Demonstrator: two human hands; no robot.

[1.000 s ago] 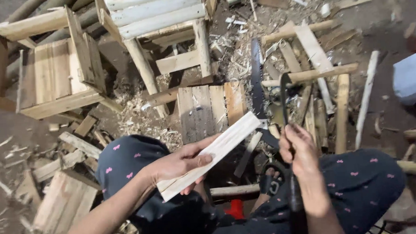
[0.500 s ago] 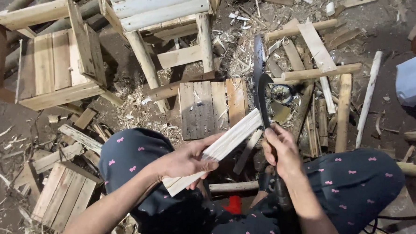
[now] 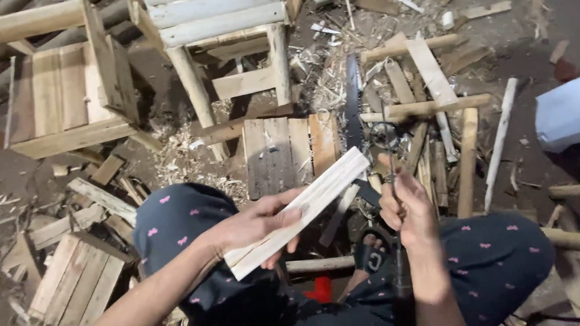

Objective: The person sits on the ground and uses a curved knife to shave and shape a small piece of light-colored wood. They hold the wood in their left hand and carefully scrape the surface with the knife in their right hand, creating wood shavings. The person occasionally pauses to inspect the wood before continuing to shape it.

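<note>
Slat (image 3: 305, 208) raised slightly; left hand (image 3: 257, 226) grasps it, right hand (image 3: 406, 207) clenches blade (image 3: 354, 101).

Left hand (image 3: 257, 226) palm-up with fingers (image 3: 291, 216) curled closed; right hand (image 3: 409, 207) fisted, both forearms forward.

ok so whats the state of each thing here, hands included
left hand: gripping a pale wooden slat, tilted up to the right
wooden slat: held off the ground, far end near the blade
right hand: closed on the long dark blade's handle
long dark blade: pointing away, over the scraps
wooden stool: upright on the floor
small crate: tipped on its side
</note>
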